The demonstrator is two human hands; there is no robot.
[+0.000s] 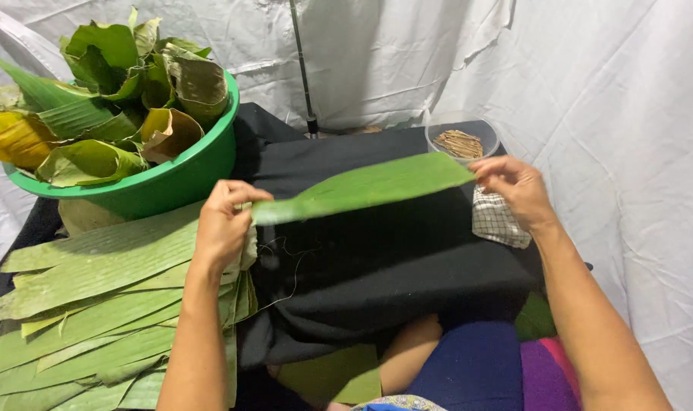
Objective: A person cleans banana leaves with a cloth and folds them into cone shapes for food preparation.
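You hold a long green leaf strip (365, 186) stretched between your two hands, above the black cloth (377, 259) that covers the tabletop. Its long axis runs from lower left to upper right across your view, rising slightly toward the right end. Your left hand (223, 224) pinches the near, left end, with the fingers (243, 194) curled shut over the leaf edge. Your right hand (517, 190) grips the far, right end, fingertips closed on the broader tip. Each hand sits at one end, so neither is nearer the middle, and the strip hangs clear of the cloth between them, flat face up and slightly twisted. Just beyond your right hand stands a clear tub (462, 135) of thin brown sticks (459, 143), near the right tip of the leaf. A checked cloth (498, 221) lies just below that hand. Under your left forearm lies a stack of flat leaves (95, 304), their long axes roughly parallel to the strip you hold. Behind the stack, a green basin (164, 179) heaped with folded leaves (110, 99) sits well to the left of the strip. A thread (289, 266) lies loose on the black cloth below the strip's left end.
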